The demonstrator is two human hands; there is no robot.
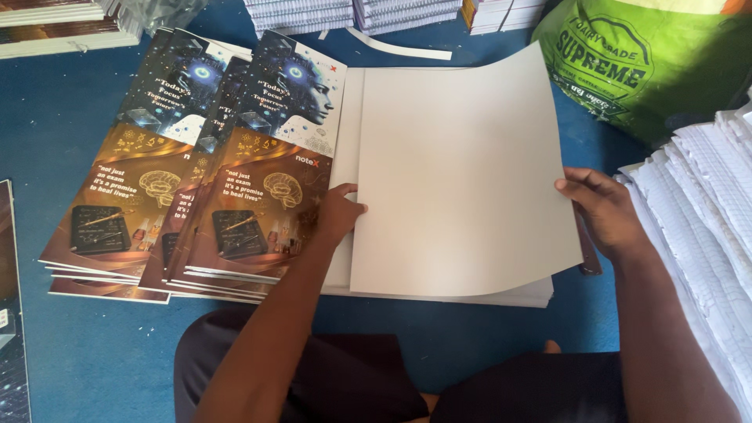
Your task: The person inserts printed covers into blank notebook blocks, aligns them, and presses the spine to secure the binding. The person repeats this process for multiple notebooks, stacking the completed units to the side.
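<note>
A large blank off-white sheet (pixel 458 172) is lifted and curled above a stack of similar sheets (pixel 439 296) on the blue floor. My right hand (pixel 599 211) grips the sheet's right edge, thumb on top. My left hand (pixel 338 213) rests at the sheet's left edge, fingers tucked under it, on the seam between the white stack and the printed covers. To the left lie fanned piles of glossy printed covers (pixel 235 180), dark blue on the upper half and brown-gold on the lower.
A tall stack of ruled white paper (pixel 705 211) stands at the right. A green sack (pixel 634 63) sits at the back right. Bundles of notebooks (pixel 352 14) line the far edge. Another printed cover (pixel 9 329) lies at the far left. My crossed legs are in front.
</note>
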